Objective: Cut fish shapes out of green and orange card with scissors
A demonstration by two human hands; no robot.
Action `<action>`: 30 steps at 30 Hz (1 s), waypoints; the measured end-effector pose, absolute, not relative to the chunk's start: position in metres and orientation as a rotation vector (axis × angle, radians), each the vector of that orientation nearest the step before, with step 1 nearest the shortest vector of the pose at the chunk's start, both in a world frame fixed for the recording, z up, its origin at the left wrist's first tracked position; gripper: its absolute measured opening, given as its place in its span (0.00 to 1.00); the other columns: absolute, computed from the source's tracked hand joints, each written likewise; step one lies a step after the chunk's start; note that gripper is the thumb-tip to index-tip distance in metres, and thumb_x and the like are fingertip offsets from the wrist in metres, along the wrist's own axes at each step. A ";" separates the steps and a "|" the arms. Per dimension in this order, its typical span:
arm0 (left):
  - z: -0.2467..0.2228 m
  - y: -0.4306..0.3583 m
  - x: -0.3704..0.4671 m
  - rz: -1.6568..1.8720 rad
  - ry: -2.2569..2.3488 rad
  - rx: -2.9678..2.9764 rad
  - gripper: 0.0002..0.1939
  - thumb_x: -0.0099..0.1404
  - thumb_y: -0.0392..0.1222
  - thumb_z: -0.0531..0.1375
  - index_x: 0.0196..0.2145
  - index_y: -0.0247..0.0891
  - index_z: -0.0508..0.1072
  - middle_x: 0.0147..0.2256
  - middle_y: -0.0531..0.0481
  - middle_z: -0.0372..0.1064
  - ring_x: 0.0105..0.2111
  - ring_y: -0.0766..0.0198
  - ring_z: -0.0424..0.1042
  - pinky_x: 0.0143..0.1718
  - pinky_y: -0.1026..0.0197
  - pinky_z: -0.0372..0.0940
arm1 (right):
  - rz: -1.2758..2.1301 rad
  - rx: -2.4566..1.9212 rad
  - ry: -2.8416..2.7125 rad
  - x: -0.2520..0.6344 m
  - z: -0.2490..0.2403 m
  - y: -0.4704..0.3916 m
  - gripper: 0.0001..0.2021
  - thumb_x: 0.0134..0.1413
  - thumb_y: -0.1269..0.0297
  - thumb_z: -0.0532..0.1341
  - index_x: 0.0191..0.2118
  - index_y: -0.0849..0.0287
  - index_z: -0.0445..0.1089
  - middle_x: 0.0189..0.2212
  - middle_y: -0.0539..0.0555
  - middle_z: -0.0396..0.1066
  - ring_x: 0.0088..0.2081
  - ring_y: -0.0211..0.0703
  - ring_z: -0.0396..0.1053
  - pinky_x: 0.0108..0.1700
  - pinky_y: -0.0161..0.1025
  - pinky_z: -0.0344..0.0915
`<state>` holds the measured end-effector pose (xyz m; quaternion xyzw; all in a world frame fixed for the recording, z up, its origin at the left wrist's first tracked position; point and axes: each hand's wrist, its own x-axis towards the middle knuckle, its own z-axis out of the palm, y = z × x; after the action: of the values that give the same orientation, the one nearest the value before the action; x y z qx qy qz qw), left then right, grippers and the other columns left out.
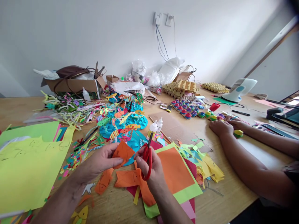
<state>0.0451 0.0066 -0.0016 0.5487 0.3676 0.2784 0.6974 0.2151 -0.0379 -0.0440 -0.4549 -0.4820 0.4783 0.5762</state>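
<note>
Between the thumb and fingers of my left hand (104,159) is a piece of orange paper (123,153). My right hand (153,169) holds red-handled scissors (147,157), their blades pointing up and away from the orange piece; its fingertips are close to the paper's right edge. On the table below lie more orange pieces, one with a drawn fish face (126,178) and another fish shape (104,182). To the right, an orange sheet (175,171) rests on a lime green sheet (196,190). Blue discs with paper fish (114,134) stand just beyond my hands.
Two white glue bottles (153,128) stand ahead. Yellow sheets with drawn outlines (30,174) cover the left side, near pipe cleaners (70,113). Egg cartons (182,88) and painted carton cups (187,110) are at the back right. Another person's arms (243,152) reach in from the right.
</note>
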 end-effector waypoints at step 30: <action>0.008 -0.004 0.052 0.897 0.855 0.937 0.09 0.49 0.42 0.68 0.27 0.38 0.74 0.21 0.57 0.67 0.23 0.68 0.64 0.26 0.67 0.62 | 1.310 -1.096 -1.435 0.199 -0.047 -0.046 0.23 0.52 0.47 0.57 0.18 0.57 0.52 0.15 0.43 0.47 0.19 0.32 0.45 0.20 0.32 0.44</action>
<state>0.0518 -0.0042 0.0076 0.4229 0.3859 0.4048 0.7130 0.1987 -0.0465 -0.0470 -0.4413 -0.5778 0.5272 0.4398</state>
